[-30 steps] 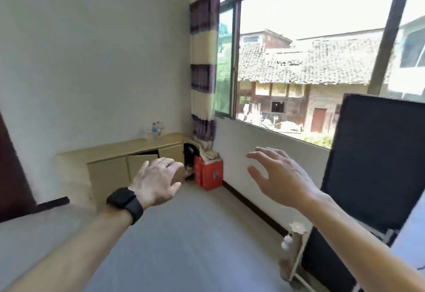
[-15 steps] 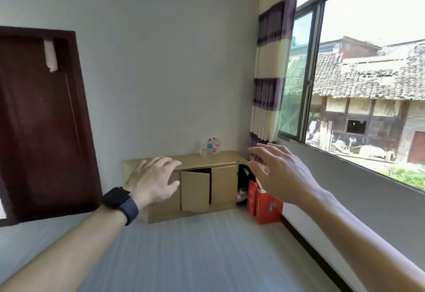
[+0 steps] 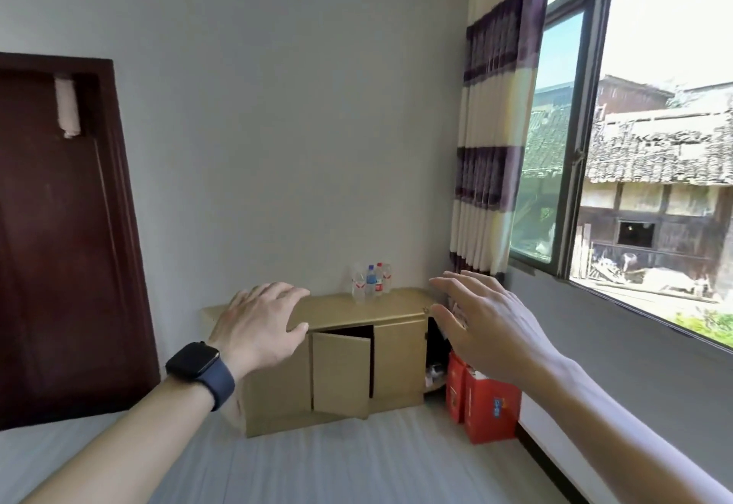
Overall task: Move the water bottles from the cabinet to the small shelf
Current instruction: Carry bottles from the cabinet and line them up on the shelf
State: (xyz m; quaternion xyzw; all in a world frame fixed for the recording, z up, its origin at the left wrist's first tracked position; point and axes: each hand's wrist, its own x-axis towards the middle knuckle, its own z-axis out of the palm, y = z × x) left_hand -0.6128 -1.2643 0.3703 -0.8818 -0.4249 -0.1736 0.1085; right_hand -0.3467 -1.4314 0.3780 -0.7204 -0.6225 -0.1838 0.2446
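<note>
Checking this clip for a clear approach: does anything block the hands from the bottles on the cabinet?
Nothing visible does. The bottles stand uncovered on the cabinet, the left hand and right hand are open and empty, and only floor lies between. One door hangs ajar, below the top. The shelf is out of view.

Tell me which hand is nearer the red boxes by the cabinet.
Right. The right hand hangs just above the red boxes in view; the left hand is well left, across the cabinet.

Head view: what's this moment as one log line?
bottles: standing on cabinet, untouched | left hand: open, empty | right hand: open, empty | middle door: ajar
</note>
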